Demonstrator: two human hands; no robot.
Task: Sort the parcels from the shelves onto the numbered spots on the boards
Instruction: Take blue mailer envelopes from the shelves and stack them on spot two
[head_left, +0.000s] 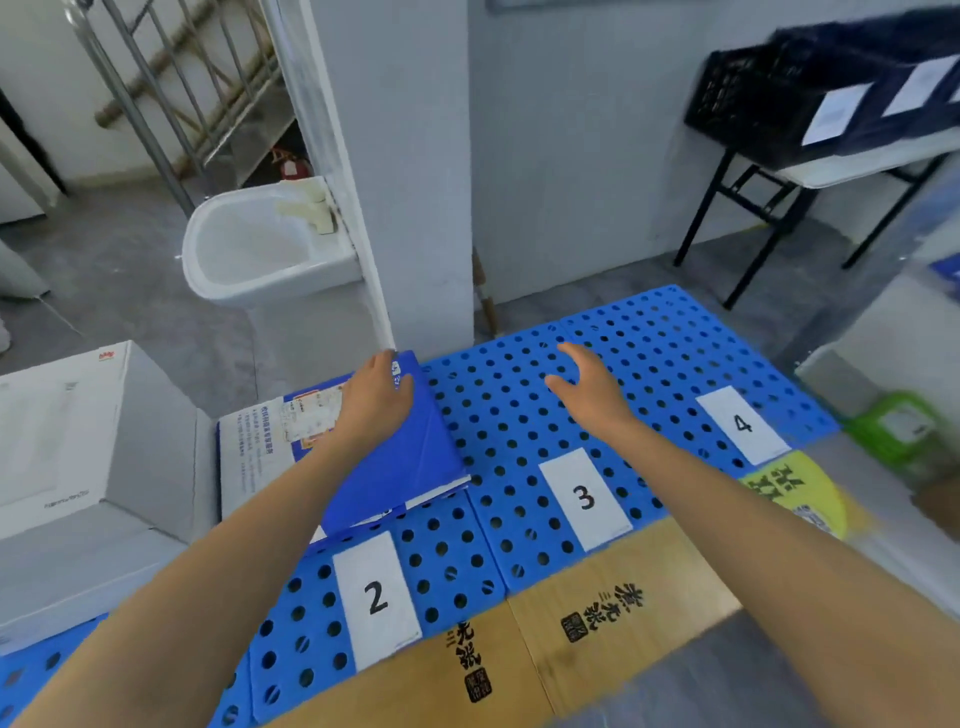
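A flat blue and white parcel (400, 467) lies on the blue perforated board (519, 415), just behind the white label marked 2 (376, 597). My left hand (376, 400) rests on the parcel's far end, fingers curled over its top edge. My right hand (592, 387) hovers with spread fingers above bare board behind the label marked 3 (584, 499), holding nothing. A label marked 4 (743, 423) sits further right.
A white carton (78, 441) stands at the left by the board. A white basin (260, 249) and a pillar (415, 182) are behind. A black crate (779, 93) rests on a folding table at the back right. Brown cardboard (597, 623) lies along the front edge; a green item (898, 426) is at right.
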